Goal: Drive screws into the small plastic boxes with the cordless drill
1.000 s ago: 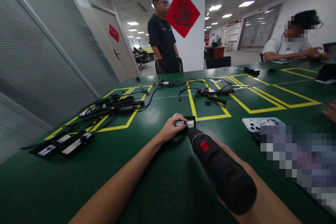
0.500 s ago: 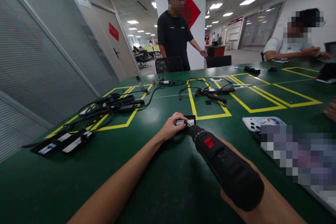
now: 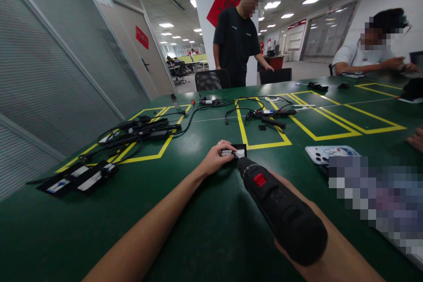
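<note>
My right hand grips a black power drill with a red switch on top; the drill's body covers most of the fingers. Its tip points forward, down at a small black case with a pale inside on the green table. Whether the bit touches the case I cannot tell. My left hand, with a ring on one finger, is closed on the left side of that case, fingers over the top and thumb at the near side.
Black cables and devices lie heaped at the left, near black-and-white flat pieces. More cabled parts lie ahead inside yellow tape outlines. A phone rests at right. Two people are beyond the table.
The standing person has shifted right and now reaches a hand to a chair back. The drill's rear end has moved slightly left; my left hand stays on the case.
</note>
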`<state>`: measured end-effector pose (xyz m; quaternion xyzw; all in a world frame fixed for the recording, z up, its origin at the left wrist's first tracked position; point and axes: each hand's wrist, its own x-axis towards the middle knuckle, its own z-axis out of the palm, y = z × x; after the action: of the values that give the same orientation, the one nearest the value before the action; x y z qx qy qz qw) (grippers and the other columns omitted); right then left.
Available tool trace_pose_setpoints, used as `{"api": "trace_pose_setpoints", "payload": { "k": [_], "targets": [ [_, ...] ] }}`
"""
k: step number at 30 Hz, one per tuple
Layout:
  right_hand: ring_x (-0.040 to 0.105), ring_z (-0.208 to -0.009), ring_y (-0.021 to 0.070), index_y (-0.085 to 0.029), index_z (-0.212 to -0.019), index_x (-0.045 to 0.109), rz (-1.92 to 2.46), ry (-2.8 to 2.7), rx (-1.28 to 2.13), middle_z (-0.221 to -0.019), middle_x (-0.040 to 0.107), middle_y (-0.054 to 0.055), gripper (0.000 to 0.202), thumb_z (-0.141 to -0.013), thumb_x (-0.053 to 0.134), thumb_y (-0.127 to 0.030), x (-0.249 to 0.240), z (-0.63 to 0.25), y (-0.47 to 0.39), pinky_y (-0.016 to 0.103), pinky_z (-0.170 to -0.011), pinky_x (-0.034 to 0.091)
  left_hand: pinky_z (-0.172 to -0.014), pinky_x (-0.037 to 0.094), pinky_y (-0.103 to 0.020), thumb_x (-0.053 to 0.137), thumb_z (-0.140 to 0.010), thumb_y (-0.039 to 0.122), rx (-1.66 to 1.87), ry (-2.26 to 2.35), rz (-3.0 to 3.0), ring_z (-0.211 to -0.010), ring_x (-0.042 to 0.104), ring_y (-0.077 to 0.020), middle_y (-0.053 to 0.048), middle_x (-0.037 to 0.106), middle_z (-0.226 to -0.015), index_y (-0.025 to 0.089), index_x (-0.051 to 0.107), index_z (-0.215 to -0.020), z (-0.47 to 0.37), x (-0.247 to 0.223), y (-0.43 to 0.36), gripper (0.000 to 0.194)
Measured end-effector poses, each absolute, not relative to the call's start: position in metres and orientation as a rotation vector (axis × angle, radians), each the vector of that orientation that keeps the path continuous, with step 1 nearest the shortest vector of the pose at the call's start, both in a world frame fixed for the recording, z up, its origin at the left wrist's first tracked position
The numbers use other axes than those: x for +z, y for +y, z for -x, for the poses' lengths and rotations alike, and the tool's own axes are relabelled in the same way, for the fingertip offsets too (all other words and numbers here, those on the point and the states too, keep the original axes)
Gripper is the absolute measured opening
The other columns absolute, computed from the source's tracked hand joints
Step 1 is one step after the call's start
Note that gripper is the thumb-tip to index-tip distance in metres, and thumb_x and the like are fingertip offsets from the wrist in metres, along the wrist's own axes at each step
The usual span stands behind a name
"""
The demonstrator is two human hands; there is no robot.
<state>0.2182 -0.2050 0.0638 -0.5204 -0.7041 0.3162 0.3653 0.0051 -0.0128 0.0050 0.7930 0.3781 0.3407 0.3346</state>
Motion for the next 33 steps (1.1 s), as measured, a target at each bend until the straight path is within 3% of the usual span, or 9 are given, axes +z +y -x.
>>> {"api": "trace_pose_setpoints", "payload": {
  "k": [5, 11, 19, 24, 33],
  "targets": [
    [0.044, -0.122, 0.0275, -0.03, -0.128, 0.039, 1.357, -1.74, 0.768, -0.131, 0.049, 0.003, 0.062, -0.07, 0.056, -0.015, 0.063, -0.212, -0.206, 0.051, -0.106, 0.027, -0.093, 0.038, -0.033, 0.058, -0.073, 0.024, 0.895, 0.992, -2.072, -0.106, 0.047, -0.0201, -0.006, 0.051, -0.107, 0.017, 0.065, -0.093, -0.005, 0.003, -0.011, 0.023],
    [0.046, -0.12, 0.0297, -0.029, -0.127, 0.04, 1.387, -1.684, 0.757, -0.13, 0.05, 0.006, 0.062, -0.069, 0.057, -0.014, 0.058, -0.212, -0.209, 0.056, -0.105, 0.025, -0.095, 0.037, -0.033, 0.059, -0.072, 0.025, 0.883, 1.004, -2.061, -0.106, 0.049, -0.0201, -0.007, 0.051, -0.109, 0.017, 0.065, -0.093, -0.004, 0.004, -0.011, 0.023],
    [0.052, -0.114, 0.0259, -0.033, -0.128, 0.039, 1.296, -1.581, 0.906, -0.128, 0.053, 0.002, 0.069, -0.065, 0.054, -0.009, 0.063, -0.207, -0.208, 0.046, -0.094, 0.044, -0.099, 0.034, -0.036, 0.053, -0.078, 0.027, 0.879, 0.988, -2.022, -0.109, 0.046, -0.0208, -0.007, 0.052, -0.109, 0.017, 0.066, -0.092, -0.003, 0.008, -0.012, 0.022],
    [0.05, -0.117, 0.0291, -0.033, -0.126, 0.043, 1.319, -1.599, 0.835, -0.126, 0.054, 0.0, 0.068, -0.064, 0.059, -0.01, 0.063, -0.209, -0.208, 0.049, -0.099, 0.038, -0.097, 0.035, -0.034, 0.051, -0.079, 0.027, 0.895, 1.008, -2.006, -0.107, 0.048, -0.02, -0.007, 0.052, -0.109, 0.017, 0.066, -0.091, -0.004, 0.008, -0.012, 0.023],
    [0.05, -0.117, 0.0218, -0.032, -0.129, 0.038, 1.289, -1.463, 1.076, -0.128, 0.053, 0.003, 0.054, -0.079, 0.044, -0.012, 0.068, -0.206, -0.209, 0.043, -0.096, 0.042, -0.097, 0.036, -0.034, 0.052, -0.076, 0.025, 0.916, 1.046, -1.98, -0.105, 0.05, -0.0198, -0.007, 0.054, -0.108, 0.016, 0.068, -0.088, -0.005, 0.007, -0.011, 0.022]
  ]
}}
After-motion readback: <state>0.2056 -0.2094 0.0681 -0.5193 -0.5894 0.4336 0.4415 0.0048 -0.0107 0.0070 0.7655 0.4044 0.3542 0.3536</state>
